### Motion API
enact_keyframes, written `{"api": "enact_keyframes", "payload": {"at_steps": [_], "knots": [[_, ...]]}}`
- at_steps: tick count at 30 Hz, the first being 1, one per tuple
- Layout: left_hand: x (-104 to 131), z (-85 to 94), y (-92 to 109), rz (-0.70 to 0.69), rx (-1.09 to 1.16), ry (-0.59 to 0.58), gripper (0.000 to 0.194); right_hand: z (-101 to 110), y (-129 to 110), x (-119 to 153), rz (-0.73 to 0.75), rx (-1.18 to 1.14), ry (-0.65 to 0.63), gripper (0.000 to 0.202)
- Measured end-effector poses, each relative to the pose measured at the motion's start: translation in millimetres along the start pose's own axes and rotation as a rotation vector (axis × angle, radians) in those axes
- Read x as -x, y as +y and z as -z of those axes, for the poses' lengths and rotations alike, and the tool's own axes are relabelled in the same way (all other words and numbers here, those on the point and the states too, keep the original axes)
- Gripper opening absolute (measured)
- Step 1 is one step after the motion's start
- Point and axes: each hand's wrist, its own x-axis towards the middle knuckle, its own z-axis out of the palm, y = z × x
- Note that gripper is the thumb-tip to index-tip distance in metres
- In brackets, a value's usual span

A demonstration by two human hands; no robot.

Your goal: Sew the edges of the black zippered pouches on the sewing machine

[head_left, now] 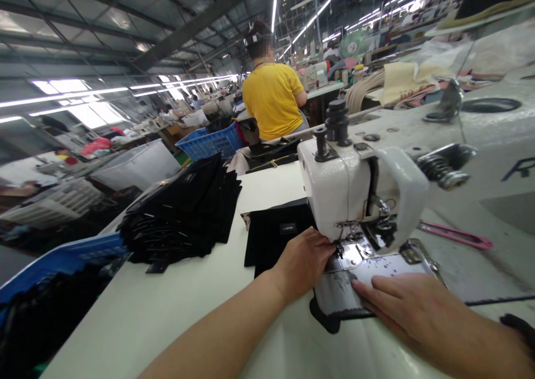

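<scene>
A black fabric piece with a small label lies on the table, its right edge beside the needle area of a white sewing machine. My left hand is closed on that edge, fingers pressed together close to the presser foot; the fingertips are partly hidden. My right hand rests with fingers stretched out on the shiny metal machine plate, holding nothing. Under the plate's front edge a dark rounded piece pokes out.
To the left stands a stack of black fabric pieces, beside a blue basket of dark material. Pink-handled thread snips lie right of the machine head. A person in a yellow shirt is ahead, near another blue basket.
</scene>
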Motion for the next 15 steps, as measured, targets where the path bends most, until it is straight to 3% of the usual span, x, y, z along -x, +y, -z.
{"api": "enact_keyframes", "payload": {"at_steps": [7,15], "knots": [[-2.6,7.0,-1.1,-0.016,-0.032,-0.047,0.012,-0.4,1.9,-2.2,-0.027,-0.045,-0.038,0.023],[-3.3,40.8,31.7,-0.127,-0.168,-0.344,0.01,6.9,5.6,-6.3,-0.032,-0.111,0.02,0.026]]}}
